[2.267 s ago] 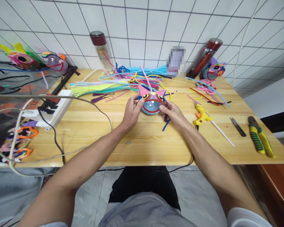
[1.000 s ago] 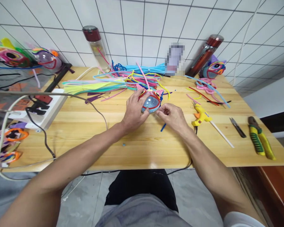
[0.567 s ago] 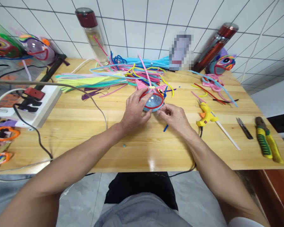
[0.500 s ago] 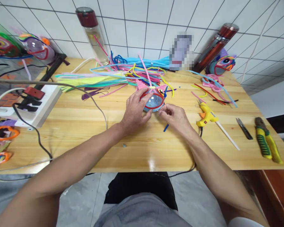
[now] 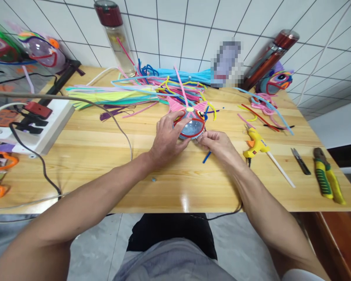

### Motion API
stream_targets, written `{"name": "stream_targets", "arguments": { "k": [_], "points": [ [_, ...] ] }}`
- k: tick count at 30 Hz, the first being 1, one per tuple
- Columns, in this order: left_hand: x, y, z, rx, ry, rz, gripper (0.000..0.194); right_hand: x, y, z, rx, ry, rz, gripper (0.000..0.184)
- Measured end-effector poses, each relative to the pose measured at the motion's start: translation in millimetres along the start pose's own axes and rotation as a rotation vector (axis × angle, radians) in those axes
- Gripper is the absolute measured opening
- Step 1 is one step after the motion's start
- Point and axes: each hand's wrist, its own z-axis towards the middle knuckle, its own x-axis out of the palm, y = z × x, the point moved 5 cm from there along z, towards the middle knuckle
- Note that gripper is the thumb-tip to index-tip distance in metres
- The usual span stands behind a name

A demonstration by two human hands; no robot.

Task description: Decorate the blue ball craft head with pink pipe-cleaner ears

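Note:
A clear, rounded ornament point(image 5: 193, 127) with a red pipe-cleaner outline and pink ear-like pieces on top rests in front of me on the table. My left hand point(image 5: 170, 134) is wrapped round its left side, thumb low and fingers over the upper edge. At its lower right edge, my right hand point(image 5: 215, 142) has thumb and forefinger pinched together; what they pinch, if anything, is too small to make out. A short blue pipe-cleaner piece point(image 5: 206, 157) lies just below that hand. The ornament's left part is hidden behind my fingers.
Bundles of pipe cleaners point(image 5: 114, 97) lie at the back. To the right are a yellow glue gun point(image 5: 256, 143), small snips point(image 5: 300, 161) and pliers point(image 5: 327, 175). A power strip point(image 5: 57, 127) with cables sits left. A bottle point(image 5: 117, 43) and a red flask point(image 5: 270, 58) stand behind.
The view has shifted slightly. Both hands stay at the ornament, which shows tilted a little more upright, and the right fingers have moved slightly along its lower right edge.

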Motion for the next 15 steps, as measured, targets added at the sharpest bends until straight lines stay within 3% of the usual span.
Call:
{"name": "stream_targets", "arguments": {
  "k": [5, 15],
  "points": [
    [1.3, 2.2, -0.9, -0.019, -0.017, 0.011, 0.053, 2.2, -0.7, 2.7, 0.03, 0.009, 0.06, 0.02],
    [1.8, 0.7, -2.9, -0.008, -0.065, 0.064, 0.052, -0.5, -5.9, 4.5, 0.058, -0.108, 0.039, 0.015]
  ]
}}
